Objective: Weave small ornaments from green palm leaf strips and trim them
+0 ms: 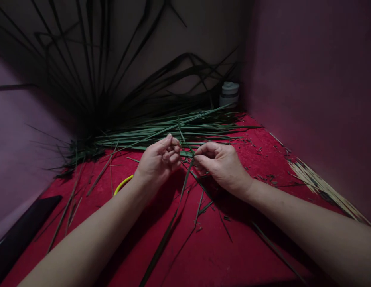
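In the head view, my right hand [223, 165] pinches a narrow green leaf strip [185, 179] between thumb and fingertips. The strip crosses other strips at the pinch, and its long tail hangs toward the front edge of the view. Just to the left, my left hand [161, 157] is turned palm up with its fingers curled in. Its fingertips are close to the crossing strips; what they hold, if anything, is too small to make out. Behind both hands lies a pile of long green leaf strips [155, 131].
The red surface [233, 255] carries scattered leaf scraps. Pale thin sticks [320, 185] lie along the right wall. A white lidded container [229, 95] stands at the back, dark leaf fronds [95, 79] fan out at back left. A yellow curved handle [122, 184] shows beside my left forearm.
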`<state>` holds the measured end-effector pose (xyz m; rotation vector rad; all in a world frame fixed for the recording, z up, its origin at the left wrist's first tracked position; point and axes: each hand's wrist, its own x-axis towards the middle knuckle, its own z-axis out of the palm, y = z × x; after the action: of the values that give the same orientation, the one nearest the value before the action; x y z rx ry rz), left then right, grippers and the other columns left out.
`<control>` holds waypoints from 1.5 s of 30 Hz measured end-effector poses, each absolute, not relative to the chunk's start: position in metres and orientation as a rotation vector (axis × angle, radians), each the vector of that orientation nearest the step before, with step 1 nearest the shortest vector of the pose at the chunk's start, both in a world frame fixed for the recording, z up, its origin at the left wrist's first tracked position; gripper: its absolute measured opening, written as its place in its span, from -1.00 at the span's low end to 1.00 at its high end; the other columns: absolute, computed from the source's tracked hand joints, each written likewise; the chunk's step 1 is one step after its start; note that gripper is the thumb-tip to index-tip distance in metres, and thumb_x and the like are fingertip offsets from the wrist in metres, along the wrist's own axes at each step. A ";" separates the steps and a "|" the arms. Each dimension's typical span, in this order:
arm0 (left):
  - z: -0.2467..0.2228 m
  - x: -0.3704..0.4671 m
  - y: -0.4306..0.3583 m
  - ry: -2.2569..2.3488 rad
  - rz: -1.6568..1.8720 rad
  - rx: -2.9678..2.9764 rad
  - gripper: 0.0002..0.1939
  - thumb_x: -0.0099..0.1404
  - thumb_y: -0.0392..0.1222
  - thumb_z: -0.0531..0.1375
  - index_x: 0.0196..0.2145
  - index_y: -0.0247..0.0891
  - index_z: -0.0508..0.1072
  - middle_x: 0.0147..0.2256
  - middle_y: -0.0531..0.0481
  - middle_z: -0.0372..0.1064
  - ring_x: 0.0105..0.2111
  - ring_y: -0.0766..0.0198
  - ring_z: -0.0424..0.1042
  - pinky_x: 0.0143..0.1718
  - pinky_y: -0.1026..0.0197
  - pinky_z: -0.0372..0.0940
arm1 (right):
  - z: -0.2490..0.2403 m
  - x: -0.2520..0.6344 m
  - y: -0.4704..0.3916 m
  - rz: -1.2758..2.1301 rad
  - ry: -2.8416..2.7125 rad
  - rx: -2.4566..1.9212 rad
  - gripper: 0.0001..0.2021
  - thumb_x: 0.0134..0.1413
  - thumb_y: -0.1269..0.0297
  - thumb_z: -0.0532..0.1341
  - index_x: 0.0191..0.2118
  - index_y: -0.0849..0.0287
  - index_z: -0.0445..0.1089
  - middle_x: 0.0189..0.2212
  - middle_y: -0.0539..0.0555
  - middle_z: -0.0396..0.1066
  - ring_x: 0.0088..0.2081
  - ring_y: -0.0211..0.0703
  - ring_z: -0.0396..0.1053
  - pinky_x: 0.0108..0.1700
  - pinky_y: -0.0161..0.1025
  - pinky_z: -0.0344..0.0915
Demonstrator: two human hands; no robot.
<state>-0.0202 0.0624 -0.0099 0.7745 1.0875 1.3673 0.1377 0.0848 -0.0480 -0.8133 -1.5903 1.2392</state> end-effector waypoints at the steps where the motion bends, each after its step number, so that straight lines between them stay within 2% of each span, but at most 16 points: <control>1: -0.012 -0.022 0.065 1.128 1.346 0.730 -0.78 0.11 -0.13 0.24 -0.52 -0.35 0.38 -0.61 0.12 0.20 -0.75 0.55 0.02 -0.74 0.40 0.02 | -0.048 0.138 0.085 1.239 -1.593 -0.803 -0.96 -0.03 0.38 0.19 -0.43 0.20 0.38 -0.58 -0.03 0.37 -0.54 -0.31 0.29 -0.48 -0.35 0.24; 5: -0.024 -0.028 0.072 1.145 1.111 0.766 -0.73 0.06 -0.08 0.30 -0.53 -0.35 0.38 -0.66 0.12 0.17 -0.75 0.50 0.08 -0.78 0.40 -0.02 | -0.049 0.138 0.083 1.247 -1.633 -0.759 -0.96 -0.02 0.37 0.20 -0.41 0.20 0.39 -0.54 -0.02 0.39 -0.53 -0.32 0.30 -0.48 -0.36 0.25; 9: -0.028 -0.026 0.071 1.167 1.121 0.835 -0.79 -0.06 -0.27 0.37 -0.56 -0.36 0.38 -0.67 0.11 0.21 -0.71 0.50 0.15 -0.72 0.42 0.04 | -0.047 0.137 0.080 1.349 -1.643 -0.739 -0.95 -0.02 0.38 0.20 -0.43 0.22 0.39 -0.58 -0.04 0.35 -0.59 -0.36 0.26 -0.53 -0.39 0.24; 11: -0.025 -0.025 0.069 1.199 1.142 0.833 -0.80 -0.09 -0.31 0.37 -0.55 -0.37 0.39 -0.67 0.11 0.21 -0.71 0.50 0.16 -0.72 0.42 0.05 | -0.045 0.136 0.079 1.449 -1.581 -0.735 -0.95 -0.05 0.37 0.22 -0.43 0.23 0.38 -0.59 -0.04 0.35 -0.60 -0.36 0.27 -0.54 -0.39 0.26; 15: -0.019 -0.024 0.067 1.178 1.177 0.857 -0.82 -0.06 -0.27 0.35 -0.54 -0.38 0.41 -0.65 0.09 0.25 -0.73 0.51 0.13 -0.75 0.42 0.02 | -0.042 0.136 0.080 1.637 -1.386 -0.737 -0.87 -0.11 0.31 0.26 -0.42 0.24 0.34 -0.60 -0.04 0.37 -0.60 -0.33 0.33 -0.56 -0.37 0.31; 19: -0.017 -0.023 0.065 1.172 1.239 0.886 -0.82 -0.05 -0.26 0.35 -0.50 -0.37 0.43 -0.64 0.09 0.28 -0.73 0.51 0.16 -0.73 0.41 0.07 | -0.040 0.136 0.081 1.715 -1.299 -0.748 -0.79 -0.16 0.29 0.31 -0.36 0.23 0.32 -0.57 -0.03 0.40 -0.61 -0.31 0.36 -0.57 -0.37 0.33; 25: -0.014 -0.020 0.060 1.119 1.280 0.878 -0.83 -0.01 -0.29 0.34 -0.52 -0.37 0.40 -0.58 0.06 0.36 -0.70 0.51 0.24 -0.70 0.43 0.09 | -0.037 0.135 0.082 1.732 -1.200 -0.782 -0.66 -0.13 0.37 0.30 -0.16 0.27 0.30 -0.56 -0.01 0.42 -0.61 -0.28 0.38 -0.55 -0.33 0.37; 27: -0.013 -0.018 0.058 1.124 1.275 0.877 -0.83 0.01 -0.28 0.34 -0.50 -0.37 0.41 -0.58 0.06 0.36 -0.69 0.50 0.26 -0.70 0.44 0.10 | -0.037 0.135 0.082 1.793 -1.166 -0.822 -0.72 -0.10 0.44 0.27 -0.19 0.30 0.32 -0.56 0.03 0.43 -0.61 -0.29 0.38 -0.55 -0.35 0.37; 31: -0.013 -0.017 0.058 1.155 1.296 0.899 -0.83 0.02 -0.26 0.33 -0.49 -0.37 0.41 -0.56 0.01 0.39 -0.68 0.48 0.27 -0.69 0.43 0.09 | -0.036 0.135 0.084 1.917 -1.140 -0.911 -0.94 -0.05 0.52 0.21 -0.38 0.32 0.32 -0.61 0.10 0.42 -0.64 -0.31 0.35 -0.58 -0.40 0.33; 35: -0.005 -0.026 0.064 1.169 1.429 0.909 -0.87 0.03 -0.30 0.30 -0.51 -0.39 0.41 -0.59 0.02 0.35 -0.71 0.51 0.16 -0.73 0.42 0.04 | -0.037 0.136 0.087 1.951 -1.124 -0.905 -0.94 -0.03 0.54 0.19 -0.40 0.31 0.28 -0.61 0.10 0.42 -0.66 -0.33 0.34 -0.59 -0.42 0.31; 40: 0.011 -0.054 0.075 1.181 1.643 0.905 -0.96 0.08 -0.35 0.22 -0.47 -0.41 0.44 -0.63 0.10 0.24 -0.73 0.54 0.12 -0.73 0.44 0.03 | -0.039 0.137 0.092 1.986 -1.171 -0.885 -0.94 -0.02 0.54 0.19 -0.39 0.31 0.28 -0.61 0.11 0.42 -0.66 -0.30 0.35 -0.62 -0.42 0.30; 45: 0.015 -0.099 0.092 1.450 1.775 0.786 -0.81 0.24 -0.35 0.04 -0.50 -0.33 0.37 -0.62 0.12 0.20 -0.71 0.53 0.13 -0.65 0.43 0.12 | -0.041 0.139 0.095 1.987 -1.186 -0.879 -0.93 -0.05 0.55 0.19 -0.38 0.32 0.30 -0.62 0.11 0.42 -0.66 -0.29 0.36 -0.65 -0.43 0.28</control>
<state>-0.0985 0.0917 0.0153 0.7862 1.4499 1.7754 0.1390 0.0946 -0.0408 -0.8794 -1.1865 1.9871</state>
